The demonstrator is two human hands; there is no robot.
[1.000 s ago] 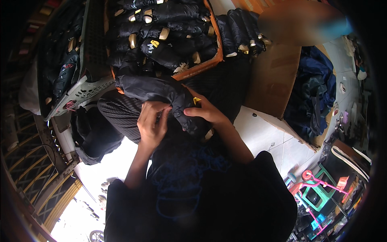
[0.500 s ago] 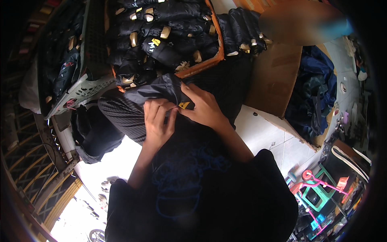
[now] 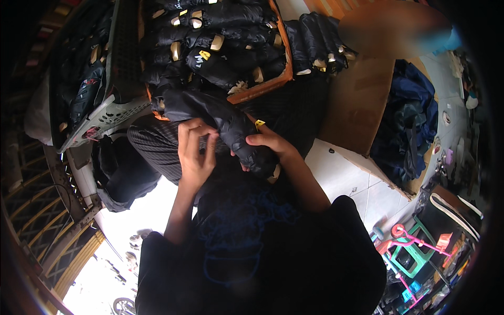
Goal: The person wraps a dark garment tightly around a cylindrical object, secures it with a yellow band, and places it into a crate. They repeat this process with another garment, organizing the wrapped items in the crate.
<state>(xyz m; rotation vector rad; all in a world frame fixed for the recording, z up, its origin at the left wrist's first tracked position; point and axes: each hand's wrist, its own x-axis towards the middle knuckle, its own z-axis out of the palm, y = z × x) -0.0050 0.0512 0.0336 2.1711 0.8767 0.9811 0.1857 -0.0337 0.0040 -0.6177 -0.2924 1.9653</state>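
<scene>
A rolled bundle of shiny black fabric (image 3: 233,128) lies slantwise over my lap, with a pale tan piece at its near end. My right hand (image 3: 273,140) is wrapped round the near half, thumb on top and fingertips showing on the far side from the wrist. By the right fingers a small yellow tag (image 3: 259,124) sticks up. Just left of the bundle, my left hand (image 3: 195,149) has its thumb and forefinger pinched together beside the fabric; anything between them is too small to make out. The bundle's far end rests against the orange crate's near edge.
An orange crate (image 3: 287,58) ahead holds several similar black rolls. More rolls (image 3: 310,42) lie right of it. At left stands a grey perforated crate (image 3: 113,113); at right, a cardboard box (image 3: 362,100) with dark blue fabric (image 3: 407,121). A green stool (image 3: 415,249) stands lower right.
The bundle has turned so its near end points toward me at the right. My right hand has shifted round it, and my left hand has drawn slightly left, off the fabric.
</scene>
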